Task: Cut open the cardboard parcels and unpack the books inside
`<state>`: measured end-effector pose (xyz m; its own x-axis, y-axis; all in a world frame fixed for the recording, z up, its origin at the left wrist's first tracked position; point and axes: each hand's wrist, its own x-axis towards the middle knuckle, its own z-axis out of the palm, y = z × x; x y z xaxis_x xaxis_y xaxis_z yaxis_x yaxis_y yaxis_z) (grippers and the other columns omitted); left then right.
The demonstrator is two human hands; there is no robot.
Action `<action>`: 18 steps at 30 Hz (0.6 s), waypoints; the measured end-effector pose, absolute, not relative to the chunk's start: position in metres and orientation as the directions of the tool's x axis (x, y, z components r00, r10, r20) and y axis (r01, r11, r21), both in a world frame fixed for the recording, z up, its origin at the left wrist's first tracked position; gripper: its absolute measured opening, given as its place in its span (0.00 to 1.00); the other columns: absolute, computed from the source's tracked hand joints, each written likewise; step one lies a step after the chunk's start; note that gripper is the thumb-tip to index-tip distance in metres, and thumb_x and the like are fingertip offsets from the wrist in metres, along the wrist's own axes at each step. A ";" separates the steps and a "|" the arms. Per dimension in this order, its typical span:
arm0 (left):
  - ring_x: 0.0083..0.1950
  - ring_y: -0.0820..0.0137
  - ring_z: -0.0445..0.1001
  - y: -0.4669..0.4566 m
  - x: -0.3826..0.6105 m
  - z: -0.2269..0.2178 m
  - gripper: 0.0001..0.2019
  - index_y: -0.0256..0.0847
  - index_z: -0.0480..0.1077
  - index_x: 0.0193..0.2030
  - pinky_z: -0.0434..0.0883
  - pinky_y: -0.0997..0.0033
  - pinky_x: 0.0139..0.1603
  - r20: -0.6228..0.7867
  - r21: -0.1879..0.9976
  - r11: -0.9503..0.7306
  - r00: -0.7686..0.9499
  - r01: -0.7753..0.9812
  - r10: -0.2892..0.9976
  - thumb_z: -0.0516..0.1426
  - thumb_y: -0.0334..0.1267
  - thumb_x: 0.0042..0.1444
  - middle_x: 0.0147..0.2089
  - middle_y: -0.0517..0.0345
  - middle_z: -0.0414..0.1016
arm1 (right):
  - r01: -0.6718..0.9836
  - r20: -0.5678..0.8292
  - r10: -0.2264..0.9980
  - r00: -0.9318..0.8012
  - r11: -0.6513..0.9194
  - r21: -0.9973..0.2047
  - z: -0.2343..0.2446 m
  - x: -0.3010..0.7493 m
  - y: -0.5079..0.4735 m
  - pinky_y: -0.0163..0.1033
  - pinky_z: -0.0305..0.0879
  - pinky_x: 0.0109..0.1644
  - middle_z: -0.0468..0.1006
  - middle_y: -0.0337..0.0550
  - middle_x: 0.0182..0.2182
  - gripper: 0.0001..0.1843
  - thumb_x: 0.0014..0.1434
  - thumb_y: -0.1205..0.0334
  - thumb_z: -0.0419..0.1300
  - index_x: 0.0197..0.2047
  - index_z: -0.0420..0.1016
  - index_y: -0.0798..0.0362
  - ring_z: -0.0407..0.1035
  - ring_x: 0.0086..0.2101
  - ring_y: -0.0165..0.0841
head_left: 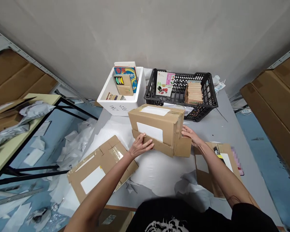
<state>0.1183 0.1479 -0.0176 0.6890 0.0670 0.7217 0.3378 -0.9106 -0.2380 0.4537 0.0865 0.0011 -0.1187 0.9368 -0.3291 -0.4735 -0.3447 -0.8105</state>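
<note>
A brown cardboard box (pixel 154 117) with blank white labels is held in front of me over the table, its lower flaps hanging loose. My left hand (pixel 140 146) grips the near lower flap, thumb on the outside. At the box's right end, my right hand (pixel 191 134) holds the side near the flap, its fingers partly hidden behind the cardboard. Left of it lies a flattened cardboard box (pixel 111 153) with white labels and clear tape. Under my right forearm rests another piece of cardboard (pixel 216 183), with a yellow and black object (pixel 218 153) on it.
Behind the box stand a white foam box (pixel 123 108) with books and a black plastic crate (pixel 207 109) holding a booklet and a stack of small books. White paper sheeting (pixel 157 180) covers part of the grey table. Crumpled wrapping (pixel 70 148) litters the left floor.
</note>
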 end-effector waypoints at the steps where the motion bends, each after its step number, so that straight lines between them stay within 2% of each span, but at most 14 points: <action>1: 0.70 0.52 0.52 0.151 0.120 -0.023 0.27 0.54 0.66 0.50 0.73 0.47 0.57 0.733 -0.223 -0.914 0.677 0.339 0.072 0.63 0.22 0.47 0.67 0.63 0.57 | -0.471 -0.316 0.943 -0.104 -0.327 -0.819 0.001 0.453 0.089 0.32 0.69 0.36 0.79 0.37 0.44 0.23 0.46 0.61 0.69 0.46 0.71 0.45 0.75 0.36 0.29; 6: 0.71 0.56 0.48 0.163 0.127 -0.037 0.22 0.52 0.64 0.48 0.70 0.43 0.59 0.768 -0.096 -0.943 0.626 0.320 0.134 0.60 0.24 0.51 0.65 0.63 0.57 | -0.483 -0.294 0.953 -0.073 -0.292 -0.826 0.000 0.449 0.098 0.33 0.69 0.37 0.80 0.37 0.41 0.23 0.44 0.60 0.70 0.44 0.70 0.46 0.75 0.34 0.29; 11: 0.71 0.59 0.49 0.171 0.128 -0.028 0.20 0.54 0.62 0.49 0.69 0.44 0.60 0.801 -0.037 -0.936 0.571 0.351 0.183 0.55 0.25 0.55 0.61 0.64 0.61 | -0.436 -0.229 0.970 -0.088 -0.244 -0.866 0.027 0.447 0.099 0.30 0.68 0.36 0.79 0.36 0.40 0.22 0.46 0.60 0.69 0.45 0.68 0.46 0.74 0.33 0.27; 15: 0.69 0.62 0.54 0.180 0.125 0.004 0.16 0.54 0.65 0.45 0.66 0.43 0.60 0.826 0.036 -0.930 0.513 0.366 0.234 0.55 0.26 0.56 0.55 0.62 0.68 | -0.422 -0.155 0.985 -0.070 -0.171 -0.891 0.065 0.442 0.098 0.28 0.68 0.37 0.79 0.34 0.39 0.21 0.48 0.61 0.69 0.45 0.69 0.46 0.73 0.35 0.25; 18: 0.65 0.62 0.62 0.182 0.125 0.048 0.12 0.53 0.67 0.45 0.68 0.47 0.57 0.826 0.028 -0.853 0.469 0.521 0.313 0.54 0.30 0.58 0.50 0.59 0.73 | -0.436 -0.136 0.989 -0.049 -0.144 -0.888 0.094 0.435 0.094 0.27 0.68 0.35 0.79 0.34 0.40 0.21 0.48 0.61 0.69 0.45 0.69 0.46 0.73 0.34 0.24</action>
<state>0.1254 0.1819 0.0477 0.4695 0.3131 0.8256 0.5205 -0.8534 0.0276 0.4348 0.0944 0.0940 -0.0494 0.9894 -0.1362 -0.4358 -0.1441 -0.8884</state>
